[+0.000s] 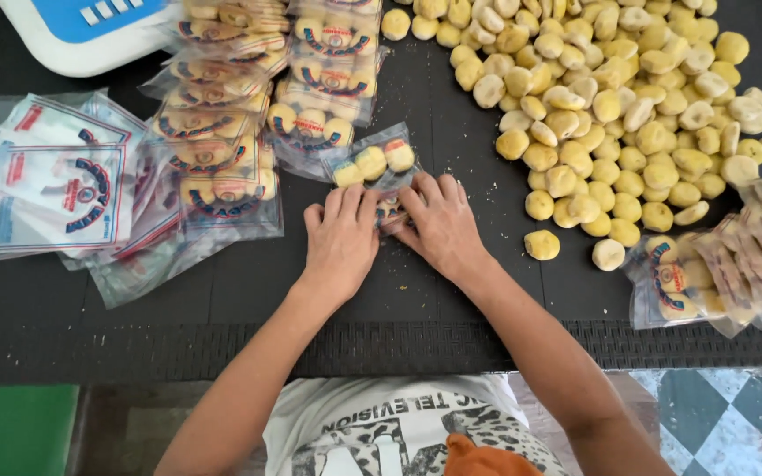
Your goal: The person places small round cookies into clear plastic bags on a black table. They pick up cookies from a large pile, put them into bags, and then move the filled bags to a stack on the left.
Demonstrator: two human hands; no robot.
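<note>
My left hand (341, 238) and my right hand (440, 225) lie palm down side by side on the black table (451, 291). Both press on the near end of a small clear plastic bag (372, 165) that holds three round yellow biscuits. The bag's far end sticks out beyond my fingertips. A large heap of loose yellow biscuits (610, 115) spreads to the right of my right hand, and one stray biscuit (542, 244) lies closest to it.
Filled biscuit bags are stacked at the back left (222, 115) and at the right edge (725, 264). Empty printed bags (55, 176) lie at the left. A white and blue scale (81, 31) stands at the top left. Checked floor shows below.
</note>
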